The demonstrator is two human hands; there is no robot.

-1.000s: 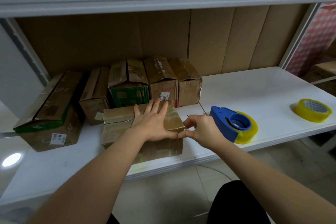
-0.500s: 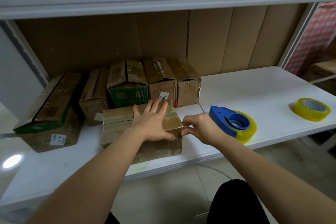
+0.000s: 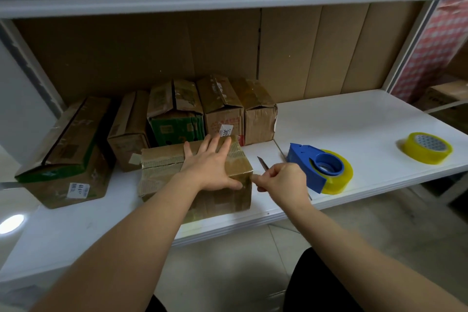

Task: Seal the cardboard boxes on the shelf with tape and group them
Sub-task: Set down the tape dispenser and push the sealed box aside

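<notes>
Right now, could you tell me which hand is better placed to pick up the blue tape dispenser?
The right hand, probably. It sits just beside the blue tape dispenser, while the left hand lies flat on the front box, steadying it. The right fingers seem to pinch something thin, so they would need freeing first.

behind the white upright post (image 3: 410,45) stands a brown cardboard back panel (image 3: 304,53). to the right of the post hangs a red and white checked cloth (image 3: 435,43). below it is a grey tiled floor (image 3: 379,230).
</notes>
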